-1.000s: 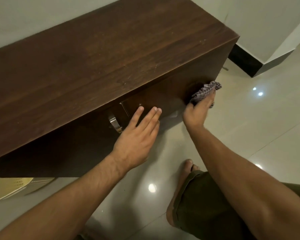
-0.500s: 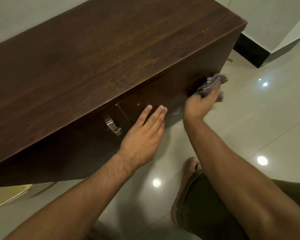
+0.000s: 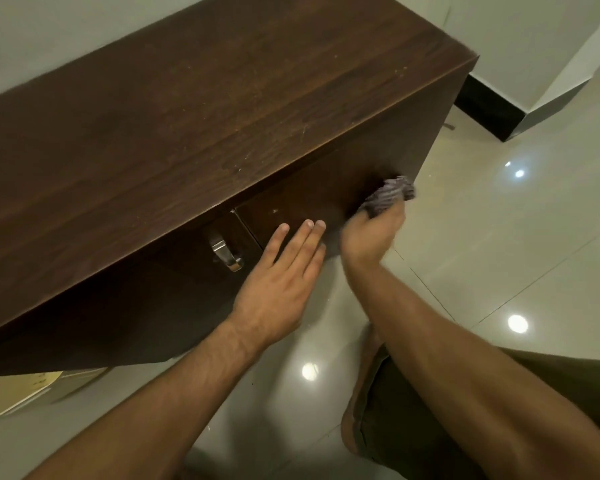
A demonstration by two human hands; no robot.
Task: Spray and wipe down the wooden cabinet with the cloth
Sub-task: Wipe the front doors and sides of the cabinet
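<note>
A low dark wooden cabinet (image 3: 205, 126) fills the upper left, with a metal handle (image 3: 226, 255) on its front. My right hand (image 3: 373, 233) grips a bunched checked cloth (image 3: 390, 195) and presses it against the right part of the cabinet front, near the corner. My left hand (image 3: 281, 282) lies flat with fingers spread against the front panel, just right of the handle. No spray bottle is in view.
Glossy pale floor tiles (image 3: 499, 254) spread to the right and below, with light reflections. A dark skirting board (image 3: 489, 112) runs along the wall corner at upper right. A yellowish flat object (image 3: 21, 393) lies under the cabinet's left end. My knee and foot are at lower right.
My right hand has moved the cloth along the right part of the cabinet front, with slight blur now. My left hand stays flat on the panel beside the handle.
</note>
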